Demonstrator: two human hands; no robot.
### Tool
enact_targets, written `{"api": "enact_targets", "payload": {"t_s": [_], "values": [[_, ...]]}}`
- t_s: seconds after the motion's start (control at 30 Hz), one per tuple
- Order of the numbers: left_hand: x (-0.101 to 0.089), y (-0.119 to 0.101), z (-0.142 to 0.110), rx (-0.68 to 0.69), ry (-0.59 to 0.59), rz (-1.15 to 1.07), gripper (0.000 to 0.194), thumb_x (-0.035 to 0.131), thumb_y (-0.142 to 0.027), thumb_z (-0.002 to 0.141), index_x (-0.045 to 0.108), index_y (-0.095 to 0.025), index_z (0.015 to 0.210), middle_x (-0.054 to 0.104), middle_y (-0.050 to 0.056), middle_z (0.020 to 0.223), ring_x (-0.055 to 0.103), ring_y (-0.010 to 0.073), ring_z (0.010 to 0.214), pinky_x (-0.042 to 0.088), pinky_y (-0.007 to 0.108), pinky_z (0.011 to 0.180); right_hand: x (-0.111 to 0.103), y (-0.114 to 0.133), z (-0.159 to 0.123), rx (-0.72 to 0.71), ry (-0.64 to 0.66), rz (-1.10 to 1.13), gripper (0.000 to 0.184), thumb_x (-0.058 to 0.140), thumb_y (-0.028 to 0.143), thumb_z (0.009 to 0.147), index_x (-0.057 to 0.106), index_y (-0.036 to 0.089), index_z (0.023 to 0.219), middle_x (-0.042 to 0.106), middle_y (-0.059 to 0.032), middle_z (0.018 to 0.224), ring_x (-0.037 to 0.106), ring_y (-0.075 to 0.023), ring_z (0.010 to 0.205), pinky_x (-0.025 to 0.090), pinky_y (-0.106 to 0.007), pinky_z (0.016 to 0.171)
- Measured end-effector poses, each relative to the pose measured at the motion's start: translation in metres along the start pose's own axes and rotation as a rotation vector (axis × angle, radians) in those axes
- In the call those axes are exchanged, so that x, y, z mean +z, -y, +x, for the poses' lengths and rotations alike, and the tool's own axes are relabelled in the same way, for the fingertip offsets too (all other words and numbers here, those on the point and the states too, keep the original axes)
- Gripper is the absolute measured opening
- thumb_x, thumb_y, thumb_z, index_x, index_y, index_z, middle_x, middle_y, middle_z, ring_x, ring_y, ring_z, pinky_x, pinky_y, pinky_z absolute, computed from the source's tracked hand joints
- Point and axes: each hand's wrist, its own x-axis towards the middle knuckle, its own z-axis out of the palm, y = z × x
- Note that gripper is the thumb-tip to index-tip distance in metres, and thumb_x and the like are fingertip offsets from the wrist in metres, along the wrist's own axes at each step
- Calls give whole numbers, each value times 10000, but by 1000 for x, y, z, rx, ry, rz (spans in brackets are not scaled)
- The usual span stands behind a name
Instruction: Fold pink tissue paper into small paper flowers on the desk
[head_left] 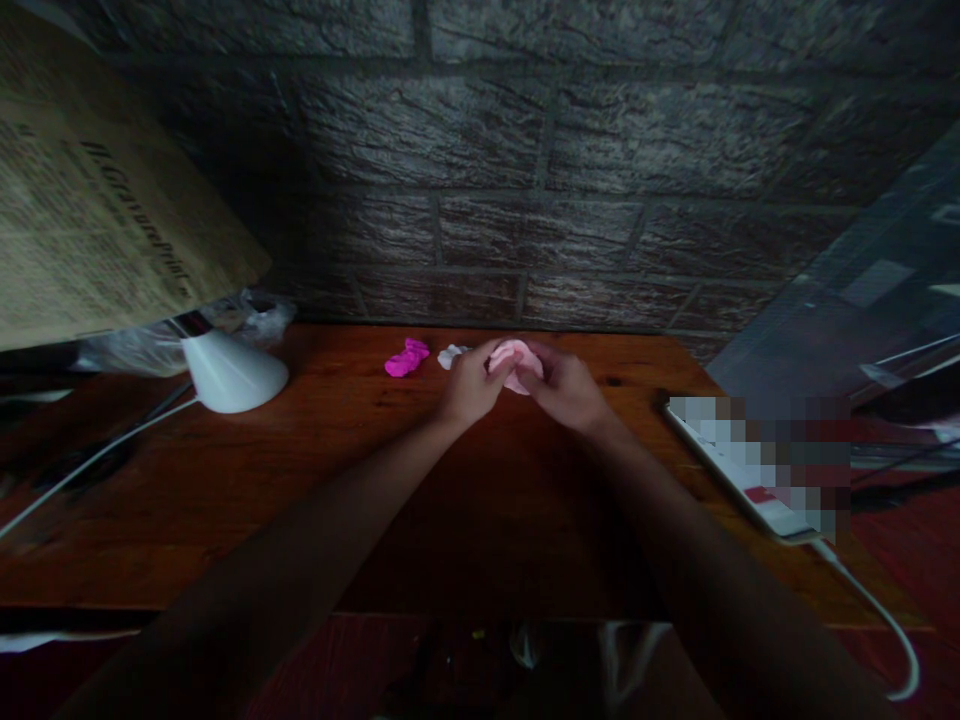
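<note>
Both my hands meet at the far middle of a dark wooden table. My left hand and my right hand are closed together round a small pale pink lump that looks soft, like dough or clay. Just left of my hands lies a small white piece. Further left sits a bright magenta lump on the table.
A white cone-shaped lamp base with a white cable stands at the left, with crumpled plastic behind it. A newspaper sheet hangs at the upper left. A flat device with a cable lies at the right edge. A brick wall backs the table.
</note>
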Motion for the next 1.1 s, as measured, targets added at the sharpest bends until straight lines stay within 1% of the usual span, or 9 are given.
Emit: {"api": "enact_targets", "payload": {"t_s": [0.13,0.23,0.37,0.57,0.7,0.8,0.9,1.0,1.1], "values": [[-3,-3,2,-6,-12,-18,216,599,-307,931,758,-182,1007,794,77,927,709,196,806,553,317,746,2,5,-1,10,-37,20,319,653,280,815,744,224,1115,776,-40,953,699,-236,855,539,-373,837],[-4,-5,3,-9,-41,-60,210,622,-259,904,756,-194,1053,796,70,979,718,198,855,561,319,787,4,6,-1,5,-47,49,318,636,296,830,739,234,1124,775,-37,966,699,-238,906,543,-364,843],[-3,-1,3,-12,17,-79,220,594,-276,932,754,-180,1050,793,81,990,727,210,933,561,328,850,5,6,-1,-4,-51,-35,320,586,284,851,737,227,1127,774,-42,981,702,-226,877,538,-351,823],[1,3,0,38,36,9,308,614,-273,939,683,-169,1221,746,135,1208,711,232,1097,554,349,947,2,7,0,17,-80,-156,325,533,297,863,747,166,1069,762,-78,926,679,-217,783,501,-337,756],[0,3,0,33,48,72,411,628,-312,939,623,-143,1313,723,163,1256,704,249,1123,564,381,962,1,10,-1,45,-64,-173,324,523,300,880,750,158,1061,743,-57,838,658,-185,711,468,-299,691],[-2,2,0,39,63,62,438,609,-360,953,612,-134,1328,707,173,1287,695,253,1152,557,396,992,0,13,-1,48,-49,-212,307,526,298,889,760,156,1027,733,-48,795,648,-174,682,447,-284,655],[-2,-1,-1,63,56,44,458,597,-355,957,594,-129,1356,689,179,1318,677,248,1191,536,391,1028,-1,14,-1,70,-66,-269,286,541,289,885,771,168,1004,742,-47,778,667,-183,686,456,-287,653],[-2,-3,-2,75,50,81,434,594,-330,951,611,-141,1342,706,170,1290,691,241,1147,538,377,994,-1,14,-1,83,-129,-328,278,575,304,874,777,182,1022,772,-63,829,704,-208,730,498,-312,695],[-2,-5,-3,42,38,130,388,588,-331,947,653,-138,1277,757,156,1152,718,214,962,549,338,867,0,12,-1,86,-223,-316,318,622,301,837,768,183,1094,796,-85,941,737,-237,818,542,-347,768]]}}
